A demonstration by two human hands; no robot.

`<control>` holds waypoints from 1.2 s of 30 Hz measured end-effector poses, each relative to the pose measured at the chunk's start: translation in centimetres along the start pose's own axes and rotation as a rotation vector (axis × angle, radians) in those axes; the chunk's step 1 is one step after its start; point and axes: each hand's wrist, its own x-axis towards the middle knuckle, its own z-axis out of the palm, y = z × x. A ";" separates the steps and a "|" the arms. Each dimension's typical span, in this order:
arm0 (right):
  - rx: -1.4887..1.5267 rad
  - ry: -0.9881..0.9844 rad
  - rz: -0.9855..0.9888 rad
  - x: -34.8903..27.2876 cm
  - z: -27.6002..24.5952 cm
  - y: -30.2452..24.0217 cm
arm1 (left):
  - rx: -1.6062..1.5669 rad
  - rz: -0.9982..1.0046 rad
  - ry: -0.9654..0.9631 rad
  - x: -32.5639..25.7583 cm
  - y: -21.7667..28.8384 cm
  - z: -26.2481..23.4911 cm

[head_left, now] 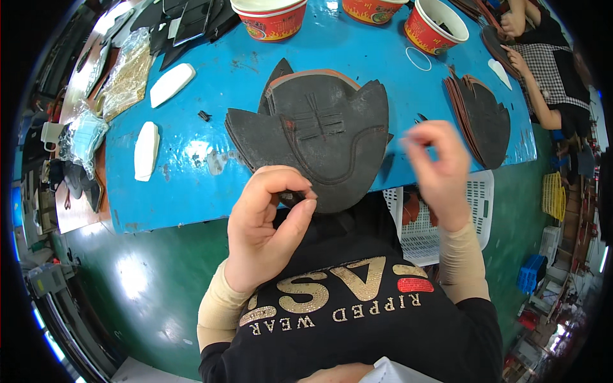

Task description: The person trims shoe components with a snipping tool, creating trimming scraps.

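Left hand pinching near edge of top dark cut piece on stack | right hand raised, blurred — fingers loosely curled, apparently empty | second stack far right on desk — untouched.

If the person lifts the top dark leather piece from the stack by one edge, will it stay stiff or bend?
The top dark leather piece looks thin and flat, so it would probably droop when lifted by one edge. It seems light for its area. Its matte surface suggests little slipping, and the left hand pinches its near edge with fingertips only.
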 end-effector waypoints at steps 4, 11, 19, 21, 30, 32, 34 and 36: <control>-0.176 -0.055 -0.332 1.8 3.8 -1.3 | 0.191 0.203 -0.020 0.9 -0.4 0.0; -0.313 -0.095 -0.369 0.9 4.6 -1.3 | 0.544 0.325 0.028 1.3 -0.5 -0.1; -0.021 0.069 -0.097 0.4 4.7 -1.7 | 0.123 0.155 0.031 1.0 -0.8 0.1; 0.050 0.015 -0.143 -0.4 3.8 -3.0 | -0.168 0.080 0.030 0.8 -1.1 0.2; 0.644 -0.269 0.098 -2.1 5.6 -5.6 | -0.343 0.088 0.005 0.3 -1.5 1.0; 0.584 -0.296 0.008 -1.5 5.7 -5.7 | -0.347 0.123 0.039 0.2 -1.9 1.2; 0.625 -0.295 0.032 -1.6 5.9 -5.7 | -0.356 0.158 0.072 0.2 -2.0 1.1; 0.661 -0.296 0.059 -1.6 6.1 -5.7 | -0.316 0.205 0.099 0.4 -2.0 1.1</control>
